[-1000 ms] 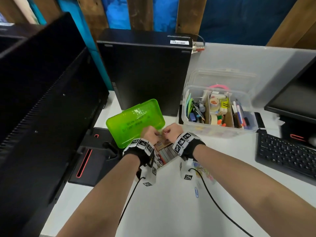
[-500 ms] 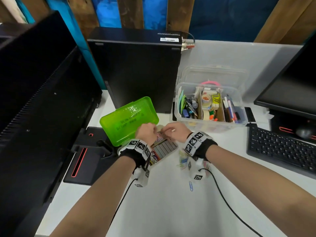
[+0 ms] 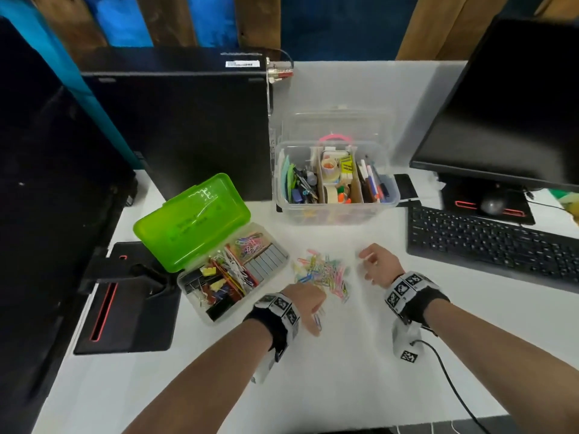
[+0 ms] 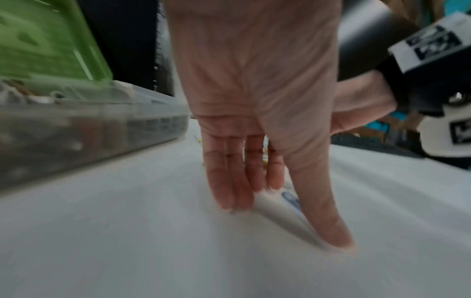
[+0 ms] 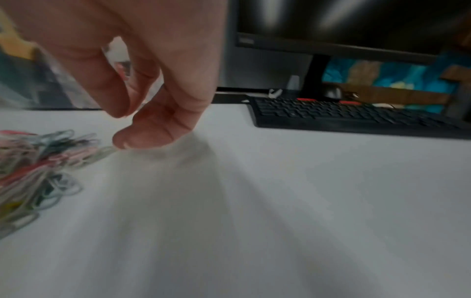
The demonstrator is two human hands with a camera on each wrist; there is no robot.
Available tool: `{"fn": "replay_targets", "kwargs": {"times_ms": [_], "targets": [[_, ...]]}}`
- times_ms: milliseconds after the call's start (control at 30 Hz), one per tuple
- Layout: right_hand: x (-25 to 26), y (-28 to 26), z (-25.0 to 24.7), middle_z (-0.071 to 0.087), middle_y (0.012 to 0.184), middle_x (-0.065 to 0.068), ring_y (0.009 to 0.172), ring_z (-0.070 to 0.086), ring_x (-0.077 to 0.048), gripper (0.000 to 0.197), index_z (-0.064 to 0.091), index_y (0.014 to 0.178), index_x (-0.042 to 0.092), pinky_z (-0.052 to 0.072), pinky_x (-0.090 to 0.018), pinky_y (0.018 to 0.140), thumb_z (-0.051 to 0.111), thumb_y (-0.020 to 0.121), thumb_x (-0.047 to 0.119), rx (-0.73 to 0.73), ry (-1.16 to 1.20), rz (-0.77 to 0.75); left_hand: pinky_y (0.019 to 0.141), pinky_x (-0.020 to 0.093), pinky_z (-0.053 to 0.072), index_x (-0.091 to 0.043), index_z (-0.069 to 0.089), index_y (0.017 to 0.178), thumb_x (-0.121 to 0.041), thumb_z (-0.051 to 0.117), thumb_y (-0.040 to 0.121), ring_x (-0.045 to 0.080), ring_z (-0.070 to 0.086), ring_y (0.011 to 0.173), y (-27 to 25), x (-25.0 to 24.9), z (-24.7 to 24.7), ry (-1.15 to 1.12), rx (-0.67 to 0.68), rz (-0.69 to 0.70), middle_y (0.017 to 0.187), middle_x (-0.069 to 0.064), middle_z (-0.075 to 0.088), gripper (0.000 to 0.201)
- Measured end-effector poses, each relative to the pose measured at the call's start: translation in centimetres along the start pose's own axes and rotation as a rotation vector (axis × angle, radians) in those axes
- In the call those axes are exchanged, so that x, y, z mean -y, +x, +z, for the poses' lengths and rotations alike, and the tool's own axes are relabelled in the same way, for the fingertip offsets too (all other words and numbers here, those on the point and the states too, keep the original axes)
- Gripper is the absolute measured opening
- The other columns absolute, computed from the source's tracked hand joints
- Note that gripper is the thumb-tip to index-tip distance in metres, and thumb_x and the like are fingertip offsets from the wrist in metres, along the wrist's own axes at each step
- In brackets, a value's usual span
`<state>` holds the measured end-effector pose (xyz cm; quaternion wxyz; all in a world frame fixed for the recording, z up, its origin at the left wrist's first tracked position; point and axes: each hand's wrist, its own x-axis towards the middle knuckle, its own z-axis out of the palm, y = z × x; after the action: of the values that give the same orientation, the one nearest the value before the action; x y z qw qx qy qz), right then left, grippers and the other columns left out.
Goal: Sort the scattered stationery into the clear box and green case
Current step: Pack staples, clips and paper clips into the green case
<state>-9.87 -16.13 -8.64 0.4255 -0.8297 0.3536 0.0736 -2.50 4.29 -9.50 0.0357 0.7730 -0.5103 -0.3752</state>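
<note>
Left hand (image 3: 305,303) lies low over the white counter (image 3: 344,371), fingers (image 4: 229,181) straight and pointing down to the surface, holding nothing; a blue paper clip (image 3: 317,322) lies at its fingertips, partly hidden. Right hand (image 3: 377,266) hovers above the counter with fingers loosely curled and apart, gripping nothing; its little finger is just beside the nearest clip of the pile. Between the two hands, just ahead of the left, sits a loose pile of coloured paper clips (image 3: 322,270). To the left of the left hand stands the green case (image 3: 191,220), lid raised, its clear tray holding binder clips, paper clips and a row of grey staples. Ahead of the right hand stands the clear box (image 3: 336,183), open, with pens, tape rolls and notes in cardboard compartments. A black keyboard (image 3: 488,245) lies to the right of the right hand.
</note>
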Motion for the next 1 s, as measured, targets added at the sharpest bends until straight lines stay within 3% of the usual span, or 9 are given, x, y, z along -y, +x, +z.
{"fn": "replay_targets", "kwargs": {"times_ms": [167, 300, 467, 533, 700, 767, 833, 933, 1000], "targets": [[-0.6, 0.4, -0.4, 0.057, 0.08, -0.009, 0.054, 0.055, -0.019, 0.02, 0.055, 0.097, 0.013, 0.046, -0.026, 0.047, 0.045, 0.088, -0.002, -0.023, 0.03, 0.041, 0.059, 0.027, 0.032, -0.021, 0.038, 0.069, -0.033, 0.068, 0.084, 0.018, 0.045, 0.076, 0.9, 0.2, -1.4, -0.097, -0.114, -0.092, 0.08, -0.003, 0.046, 0.036], [-0.1, 0.5, 0.8, 0.06, 0.088, -0.015, 0.059, 0.056, -0.022, 0.022, 0.055, 0.097, 0.013, 0.049, -0.03, 0.053, 0.044, 0.087, -0.003, -0.011, 0.054, 0.06, 0.068, 0.029, 0.039, -0.014, 0.05, 0.09, -0.032, 0.055, 0.094, 0.024, 0.055, 0.088, 1.1, -0.3, -2.1, -0.04, -0.283, -0.114, 0.1, 0.006, 0.055, 0.019], [1.2, 1.0, 1.7, 0.038, 0.125, -0.014, 0.104, 0.048, -0.03, 0.037, 0.048, 0.123, 0.013, 0.04, -0.032, 0.09, 0.048, 0.087, 0.008, -0.078, -0.282, 0.04, 0.085, 0.035, 0.045, -0.008, 0.045, 0.123, -0.034, 0.047, 0.096, 0.024, 0.047, 0.107, 0.1, 0.3, -1.4, 0.205, -0.552, -0.193, 0.119, 0.008, 0.047, 0.037], [2.0, 0.9, 2.3, 0.034, 0.129, -0.013, 0.117, 0.037, -0.032, 0.046, 0.043, 0.131, 0.017, 0.034, -0.034, 0.098, 0.053, 0.086, 0.017, -0.029, -0.367, 0.037, 0.089, 0.034, 0.044, -0.007, 0.04, 0.127, -0.028, 0.045, 0.097, 0.025, 0.045, 0.109, 0.0, 0.5, -0.8, 0.28, -0.53, -0.224, 0.123, 0.01, 0.045, 0.037], [2.3, 1.1, 4.8, 0.044, 0.121, -0.008, 0.114, 0.04, -0.029, 0.042, 0.051, 0.126, 0.023, 0.036, -0.032, 0.099, 0.059, 0.085, 0.03, 0.079, -0.453, -0.161, 0.107, 0.037, 0.036, -0.004, 0.028, 0.141, -0.03, 0.055, 0.093, 0.03, 0.039, 0.124, 0.5, 0.8, 0.7, 0.2, -0.429, -0.251, 0.135, 0.014, 0.04, 0.061], [2.7, 1.1, 4.7, 0.042, 0.112, -0.006, 0.114, 0.04, -0.027, 0.043, 0.053, 0.123, 0.023, 0.037, -0.031, 0.096, 0.065, 0.081, 0.03, 0.112, -0.453, -0.206, 0.105, 0.036, 0.038, -0.006, 0.03, 0.141, -0.025, 0.057, 0.091, 0.03, 0.036, 0.125, 0.6, 0.9, 0.8, 0.135, -0.443, -0.227, 0.134, 0.013, 0.038, 0.059], [3.6, 1.3, 4.5, 0.036, 0.117, -0.005, 0.116, 0.035, -0.026, 0.061, 0.047, 0.13, 0.025, 0.037, -0.032, 0.096, 0.071, 0.075, 0.029, 0.153, -0.459, -0.247, 0.099, 0.035, 0.043, -0.008, 0.034, 0.138, -0.021, 0.058, 0.09, 0.028, 0.037, 0.122, 0.7, 0.9, 0.5, 0.109, -0.473, -0.198, 0.131, 0.011, 0.039, 0.055], [5.6, 1.7, 4.7, 0.029, 0.131, -0.004, 0.121, 0.028, -0.026, 0.094, 0.029, 0.143, 0.027, 0.04, -0.041, 0.098, 0.08, 0.064, 0.033, 0.271, -0.615, -0.275, 0.093, 0.035, 0.044, -0.011, 0.034, 0.137, -0.036, 0.056, 0.09, 0.026, 0.038, 0.119, 1.0, 0.7, 0.0, 0.157, -0.528, -0.265, 0.13, 0.011, 0.039, 0.058], [6.1, 2.0, 5.0, 0.029, 0.128, -0.006, 0.118, 0.029, -0.026, 0.097, 0.03, 0.141, 0.026, 0.043, -0.043, 0.095, 0.082, 0.06, 0.033, 0.318, -0.712, -0.284, 0.09, 0.037, 0.045, -0.01, 0.027, 0.142, -0.05, 0.054, 0.088, 0.027, 0.037, 0.12, 1.2, 0.3, -0.3, 0.158, -0.51, -0.321, 0.132, 0.01, 0.037, 0.072]]}}
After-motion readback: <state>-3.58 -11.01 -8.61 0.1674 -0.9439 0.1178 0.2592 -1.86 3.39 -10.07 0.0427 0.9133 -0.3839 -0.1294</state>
